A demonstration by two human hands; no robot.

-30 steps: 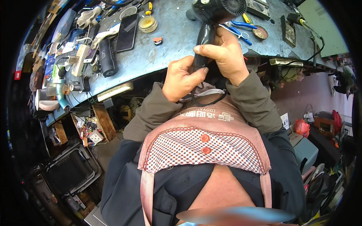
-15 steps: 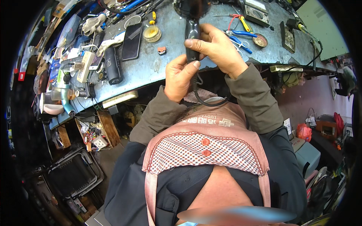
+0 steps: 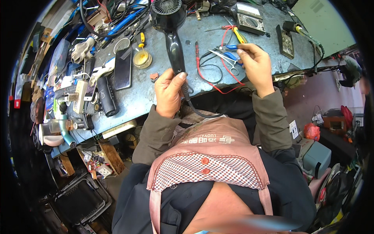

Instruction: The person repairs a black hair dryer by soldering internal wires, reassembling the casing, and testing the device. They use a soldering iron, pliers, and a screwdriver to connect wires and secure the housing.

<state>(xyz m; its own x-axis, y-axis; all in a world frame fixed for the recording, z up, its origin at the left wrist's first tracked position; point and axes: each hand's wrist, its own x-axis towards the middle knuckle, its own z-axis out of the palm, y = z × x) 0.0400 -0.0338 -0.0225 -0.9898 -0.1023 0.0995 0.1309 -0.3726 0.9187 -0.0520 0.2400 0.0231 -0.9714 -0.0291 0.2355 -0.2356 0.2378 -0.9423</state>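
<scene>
A black hair dryer [image 3: 174, 48] stands out over the bench, its round vented head at the far end. My left hand [image 3: 168, 91] is wrapped round the bottom of its handle, where the black cord comes out and loops over my lap. My right hand [image 3: 257, 66] is at the blue-handled pliers [image 3: 230, 47], thumb and fingertips closed at the end of one handle; the fingers partly cover the grip. Beside it lie steel locking forceps [image 3: 224, 60] and a red test probe [image 3: 197, 50] with its red and black leads.
A multimeter [image 3: 249, 24] and a yellow-handled tool [image 3: 240, 36] lie beyond my right hand. To the left are a small jar of yellow paste [image 3: 142, 59], a phone [image 3: 123, 69] and a black cylinder [image 3: 106, 95]. A soldering iron [image 3: 306, 33] and an open metal tray [image 3: 285, 43] sit at the right.
My right hand has let go of the hair dryer and moved right to the pliers. The dryer, in my left hand, has shifted left, uncovering the test leads. The whole view has shifted slightly.
</scene>
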